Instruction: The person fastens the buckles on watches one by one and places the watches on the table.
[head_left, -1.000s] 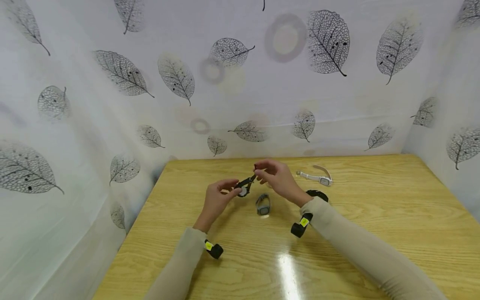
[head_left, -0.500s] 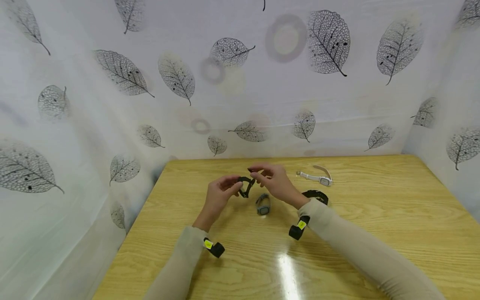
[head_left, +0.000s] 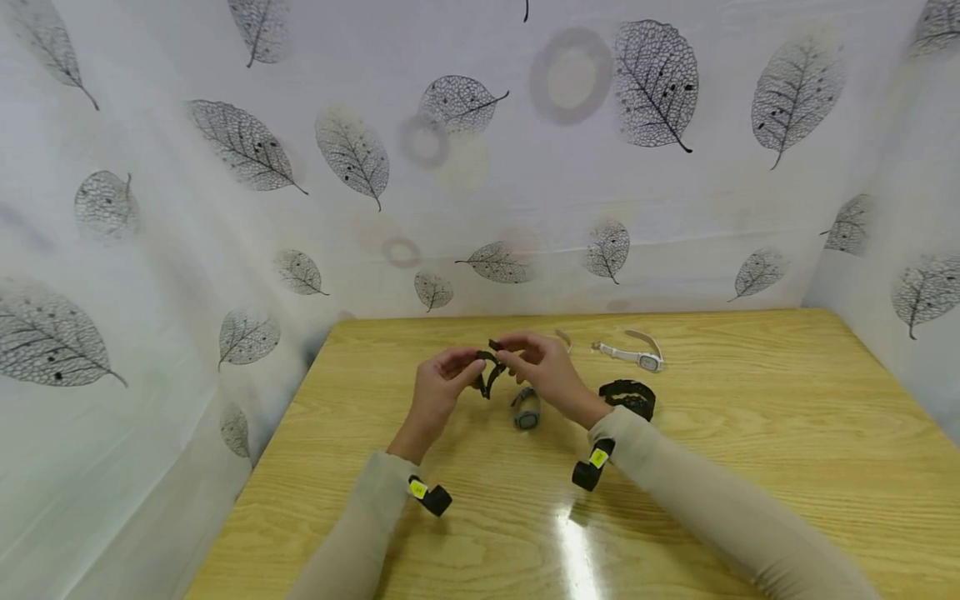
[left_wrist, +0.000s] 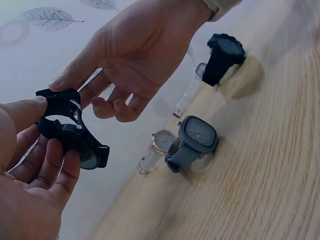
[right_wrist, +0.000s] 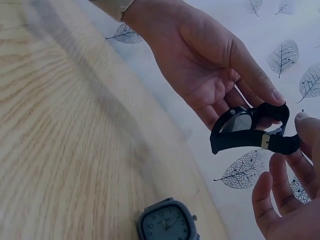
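Note:
A black watch [head_left: 491,377] [left_wrist: 82,141] [right_wrist: 245,137] is held up above the table between both hands. My left hand [head_left: 438,387] [left_wrist: 32,175] [right_wrist: 200,60] grips it by the case and part of the strap. Thumb and fingers of my right hand [head_left: 547,371] [left_wrist: 135,55] [right_wrist: 295,185] pinch the strap at its other side. In the right wrist view a light-coloured buckle or loop shows on the strap. Below the hands, a grey square-faced watch [head_left: 527,418] [left_wrist: 197,135] [right_wrist: 167,222] rests on the wooden table [head_left: 480,525].
A white watch [head_left: 647,361] lies at the back right of the table. Nearer my right wrist is another black watch [head_left: 630,398] [left_wrist: 223,57]. In the left wrist view, a round-faced watch with a pale strap [left_wrist: 163,141] lies behind the grey one. A leaf-patterned curtain [head_left: 525,192] surrounds the table.
The black watch has turned in my hands, its strap now bent into a tighter loop. My right hand has moved slightly left and down, uncovering more of the black watch near my wrist.

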